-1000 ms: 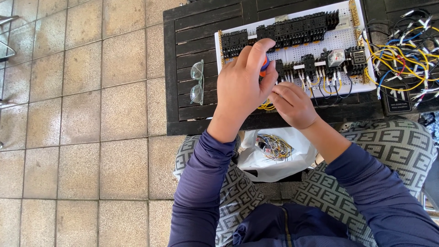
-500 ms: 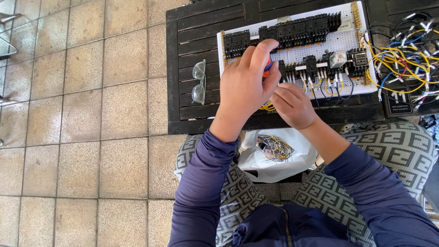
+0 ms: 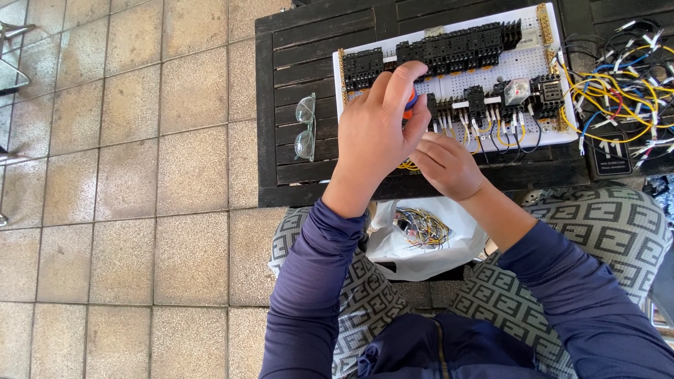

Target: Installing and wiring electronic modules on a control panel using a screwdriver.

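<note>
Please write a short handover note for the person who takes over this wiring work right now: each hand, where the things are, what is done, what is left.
Left hand: grip closed on an orange and blue tool, over the white perforated panel.
Right hand: at the panel's front edge, fingers on the wires there.
Things: panel on the dark slatted table; loose wire bundle to its right; safety glasses to its left; white bag of wires on the lap.
Done: black components mounted, several lower ones wired.
Left: many wires unused.

Wiring board on table, glasses left of it, loose wires right, bag in lap
</note>
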